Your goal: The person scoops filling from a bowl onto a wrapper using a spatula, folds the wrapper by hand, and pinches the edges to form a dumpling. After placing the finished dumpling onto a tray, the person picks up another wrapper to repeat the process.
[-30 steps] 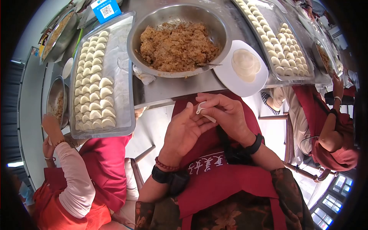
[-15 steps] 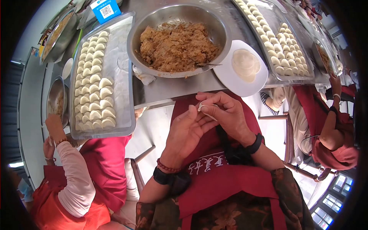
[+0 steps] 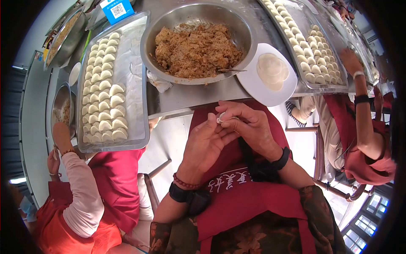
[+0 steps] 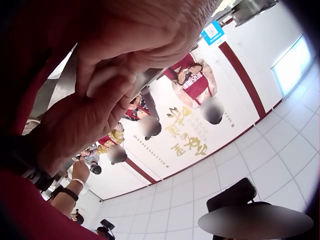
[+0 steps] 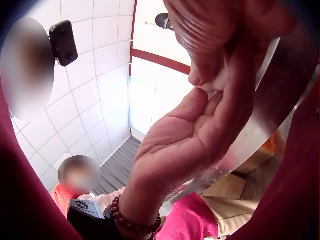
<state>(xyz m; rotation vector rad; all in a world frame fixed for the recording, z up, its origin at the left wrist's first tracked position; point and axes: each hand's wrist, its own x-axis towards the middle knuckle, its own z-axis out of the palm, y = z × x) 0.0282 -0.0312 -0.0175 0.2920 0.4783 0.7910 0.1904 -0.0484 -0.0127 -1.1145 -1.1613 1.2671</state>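
Note:
A small pale dumpling [image 3: 220,119] is between my two hands, above my lap and just off the table's front edge. My left hand [image 3: 206,142] holds it from beneath, palm turned up, with the thumb against one end. The right hand [image 3: 254,129] pinches its rim between thumb and bent fingers. Most of the dumpling is hidden by fingers; a white bit of the dough [image 5: 216,81] shows in the right wrist view, between the right hand [image 5: 225,30] above and the left hand [image 5: 175,132] below.
Ahead is a steel bowl [image 3: 146,51] of brown filling with a utensil in it. A white plate [image 3: 256,86] of round wrappers [image 3: 272,72] stands right of it. Trays of dumplings [image 3: 145,142] flank both sides. People work at left [image 3: 84,203] and right [image 3: 368,144].
The right fingers have shifted a little along the dumpling's rim, and less dough shows now. At right, another person's arm has moved toward the tray there.

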